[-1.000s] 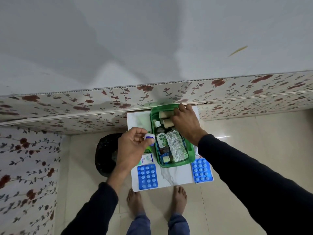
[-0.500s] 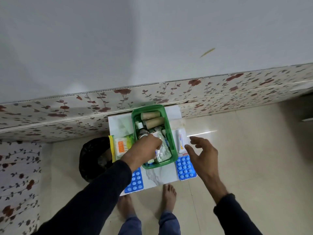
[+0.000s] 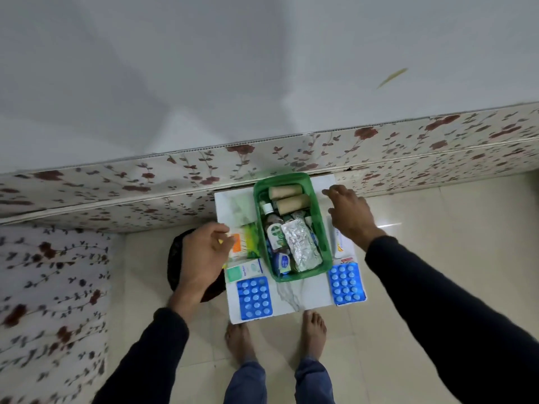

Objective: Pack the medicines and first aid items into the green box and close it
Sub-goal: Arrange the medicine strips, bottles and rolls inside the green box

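The green box (image 3: 324, 228) stands open on a small white table (image 3: 300, 295). Inside lie two tan bandage rolls (image 3: 287, 192), a dark bottle (image 3: 274, 228), a foil strip (image 3: 302, 247) and a small white and blue jar (image 3: 283, 261). My left hand (image 3: 204, 252) is left of the box, its fingers curled onto the left edge of a green and orange packet (image 3: 248, 243) that lies flat; I cannot tell if it is gripped. My right hand (image 3: 348, 217) hovers right of the box with fingers spread, empty, above a white tube (image 3: 339, 247).
A white and green carton (image 3: 243, 271) and a blue blister pack (image 3: 254, 297) lie at the table's front left. Another blue blister pack (image 3: 346, 282) lies at the front right. A black bin (image 3: 175, 263) stands on the floor left of the table. A floral wall panel (image 3: 291, 156) runs behind.
My left hand has left the jar in the box and moved left onto the green and orange packet. My right hand has left the bandage rolls and now hovers right of the box.
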